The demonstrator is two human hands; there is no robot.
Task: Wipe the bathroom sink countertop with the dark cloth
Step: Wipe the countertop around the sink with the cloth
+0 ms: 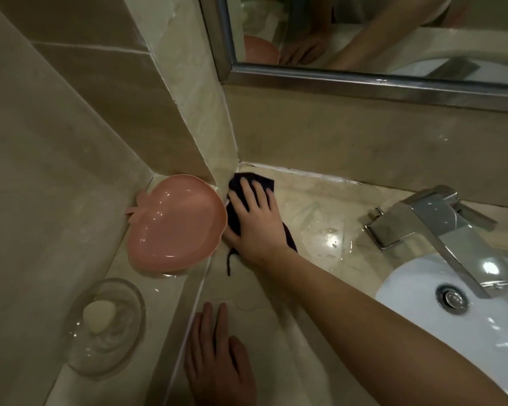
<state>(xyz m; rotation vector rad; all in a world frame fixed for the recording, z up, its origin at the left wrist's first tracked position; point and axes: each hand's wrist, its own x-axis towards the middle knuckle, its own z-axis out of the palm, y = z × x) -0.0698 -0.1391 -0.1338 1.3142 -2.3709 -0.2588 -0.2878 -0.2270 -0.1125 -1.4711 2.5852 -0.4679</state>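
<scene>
Right hand (258,222), fingers spread flat, presses dark crumpled cloth (238,212) onto wet beige marble countertop (320,212) in back corner, just beside pink apple-shaped plastic dish (173,224). Left hand (217,358) rests flat, fingers straight, on countertop front.

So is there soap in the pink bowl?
No, the pink bowl holds nothing; the soap sits in the clear dish nearer the camera.

Single head view, close above, angled steeply down at worktop (320,206) corner; wall mirror (364,33) along top edge.
</scene>
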